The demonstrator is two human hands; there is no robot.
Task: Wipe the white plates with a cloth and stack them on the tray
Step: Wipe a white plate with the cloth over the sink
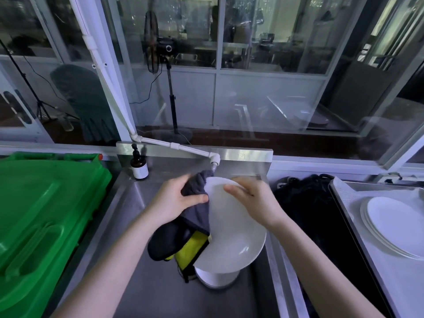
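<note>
In the head view, I see the left hand (pixel 181 198) in the middle of the frame. Its fingers (pixel 197 198) grip a grey cloth (pixel 197 214), and the cloth touches the left edge of a white plate (pixel 231 228). The right hand (pixel 254 198) holds the top edge of that plate, with its fingers curled over it. The plate is tilted above the sink (pixel 142 283). Under it, in the sink, sits a small pile of plates (pixel 218 277). At the right of the frame, more stacked plates (pixel 394 226) lie on the tray (pixel 394 285). A green bin (pixel 46 214) fills the left side. A brown bottle (pixel 139 166) stands near the tap (pixel 214 162).
</note>
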